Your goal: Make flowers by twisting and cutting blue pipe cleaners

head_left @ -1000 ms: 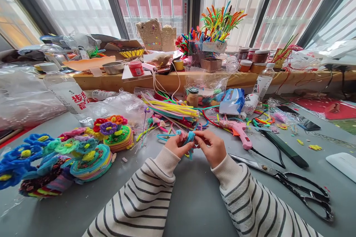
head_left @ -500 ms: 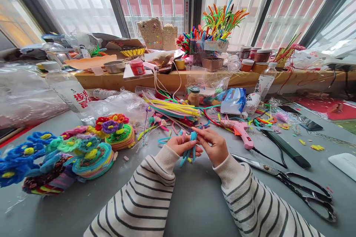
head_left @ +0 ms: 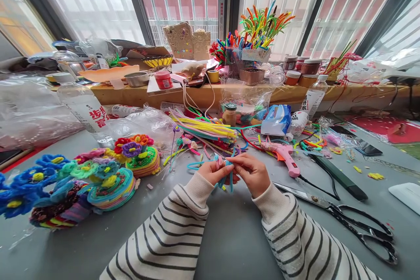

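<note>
Light-blue pipe cleaners [head_left: 231, 187], bent into loops, are between my two hands above the middle of the table. My left hand [head_left: 210, 172] is closed on them, with a bit of pink showing at its fingers. Thumb and fingers of my right hand [head_left: 254, 173] pinch the same blue pipe cleaners from the right side. The fingertips of both hands nearly meet, so the exact grip is partly hidden. Another light-blue loop [head_left: 193, 166] lies just left of my left hand. Beyond the hands is a bundle of yellow, pink and teal pipe cleaners [head_left: 206, 127].
Large scissors [head_left: 331, 205] and a pink glue gun [head_left: 285, 155] lie to the right. Pipe-cleaner flowers [head_left: 37, 178] on coiled bases stand left. A small jar [head_left: 229, 114], a water bottle [head_left: 82, 103] and plastic bags [head_left: 138, 124] sit farther back, below a wooden ledge [head_left: 157, 95].
My hands have drawn closer together, and the right fingers have come down onto the blue loops. A blue end now sticks up above the fingers. The view has shifted slightly.
</note>
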`<state>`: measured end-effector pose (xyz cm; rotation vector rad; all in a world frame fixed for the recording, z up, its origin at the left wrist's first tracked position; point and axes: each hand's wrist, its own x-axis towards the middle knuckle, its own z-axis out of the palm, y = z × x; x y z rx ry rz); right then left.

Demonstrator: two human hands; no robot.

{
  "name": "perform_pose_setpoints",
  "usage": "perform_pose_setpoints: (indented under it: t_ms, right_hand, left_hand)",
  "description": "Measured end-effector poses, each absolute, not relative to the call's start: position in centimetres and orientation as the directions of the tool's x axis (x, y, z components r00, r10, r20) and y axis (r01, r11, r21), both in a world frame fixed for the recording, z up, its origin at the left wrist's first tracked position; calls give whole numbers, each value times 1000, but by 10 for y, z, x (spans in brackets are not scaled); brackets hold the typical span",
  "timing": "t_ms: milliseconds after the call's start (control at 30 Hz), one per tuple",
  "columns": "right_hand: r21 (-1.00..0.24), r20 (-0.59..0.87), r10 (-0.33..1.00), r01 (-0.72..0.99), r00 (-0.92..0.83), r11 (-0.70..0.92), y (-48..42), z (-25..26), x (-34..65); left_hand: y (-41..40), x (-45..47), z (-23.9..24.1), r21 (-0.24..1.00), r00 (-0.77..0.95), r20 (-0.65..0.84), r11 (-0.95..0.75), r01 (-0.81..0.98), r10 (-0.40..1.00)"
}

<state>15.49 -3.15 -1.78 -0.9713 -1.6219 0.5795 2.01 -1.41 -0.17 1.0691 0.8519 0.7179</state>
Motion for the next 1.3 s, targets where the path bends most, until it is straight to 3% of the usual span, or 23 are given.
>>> perform_pose_setpoints:
  t_ms: [400, 900, 1300]
  right_hand:
    - [-783, 553, 832, 317, -39, 535, -31, -15, 154]
    - [-774, 544, 839, 384, -6, 504, -30, -20, 153]
    - [-716, 599, 801, 431, -27, 550, -33, -16, 151]
  left_hand:
    - [-17, 19, 3, 986, 556, -101, 158, -55, 825]
    - [-16, 14, 4, 890, 661, -262, 441, -116, 703]
    - [-17, 14, 5, 860, 673, -285, 493, -135, 682]
